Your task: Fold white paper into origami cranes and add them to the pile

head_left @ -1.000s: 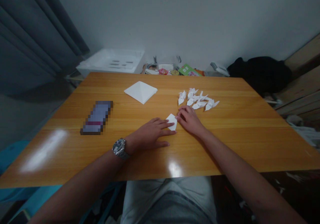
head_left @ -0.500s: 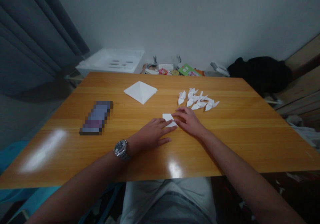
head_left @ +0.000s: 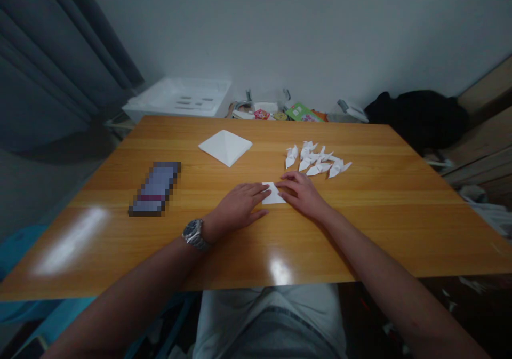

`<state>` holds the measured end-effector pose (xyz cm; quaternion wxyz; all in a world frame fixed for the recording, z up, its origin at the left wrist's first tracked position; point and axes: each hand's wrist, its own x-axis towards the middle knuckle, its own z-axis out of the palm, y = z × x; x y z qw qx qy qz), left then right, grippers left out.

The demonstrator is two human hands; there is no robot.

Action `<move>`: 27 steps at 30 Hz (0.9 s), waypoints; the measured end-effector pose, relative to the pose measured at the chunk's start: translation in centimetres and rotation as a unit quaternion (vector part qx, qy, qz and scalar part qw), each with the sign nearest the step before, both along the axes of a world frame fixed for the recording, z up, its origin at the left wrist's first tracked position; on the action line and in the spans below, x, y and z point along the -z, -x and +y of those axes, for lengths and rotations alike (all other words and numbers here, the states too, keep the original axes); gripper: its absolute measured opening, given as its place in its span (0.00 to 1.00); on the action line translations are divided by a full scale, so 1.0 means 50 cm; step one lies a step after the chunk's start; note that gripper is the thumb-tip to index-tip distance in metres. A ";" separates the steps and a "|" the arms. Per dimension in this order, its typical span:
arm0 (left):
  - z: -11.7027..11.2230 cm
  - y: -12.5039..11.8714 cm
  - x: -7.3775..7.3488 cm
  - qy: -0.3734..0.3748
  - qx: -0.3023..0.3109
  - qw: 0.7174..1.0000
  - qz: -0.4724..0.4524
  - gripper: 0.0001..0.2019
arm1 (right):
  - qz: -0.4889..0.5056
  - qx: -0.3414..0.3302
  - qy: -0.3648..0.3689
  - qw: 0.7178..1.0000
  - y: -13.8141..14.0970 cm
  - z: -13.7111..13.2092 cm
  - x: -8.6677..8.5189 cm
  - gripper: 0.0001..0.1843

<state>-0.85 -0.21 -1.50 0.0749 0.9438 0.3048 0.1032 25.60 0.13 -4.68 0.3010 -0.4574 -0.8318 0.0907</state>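
Observation:
A small folded piece of white paper (head_left: 274, 194) lies flat on the wooden table (head_left: 360, 215) between my hands. My left hand (head_left: 240, 205), with a metal watch on its wrist, rests flat with fingers stretched out and fingertips on the paper's left edge. My right hand (head_left: 303, 193) lies with fingers extended, pressing the paper's right side. Just beyond my right hand sits a cluster of several small white folded paper cranes (head_left: 317, 159). A stack of white square sheets (head_left: 225, 146), peaked in the middle, lies farther back to the left.
A phone (head_left: 155, 188) lies on the table's left part. Behind the table stand a white plastic bin (head_left: 180, 98), colourful small items (head_left: 280, 112) and a black bag (head_left: 416, 114). A dark curtain (head_left: 48, 60) hangs at the left.
The small paper has turned from a tilted position to lying flat and square. Both hands shifted slightly forward, fingers now pressing it down from either side.

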 end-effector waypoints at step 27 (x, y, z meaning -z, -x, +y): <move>-0.010 -0.017 -0.011 -0.009 -0.033 0.999 -0.012 0.20 | -0.011 -0.118 0.010 0.993 0.013 -0.009 -0.022 0.11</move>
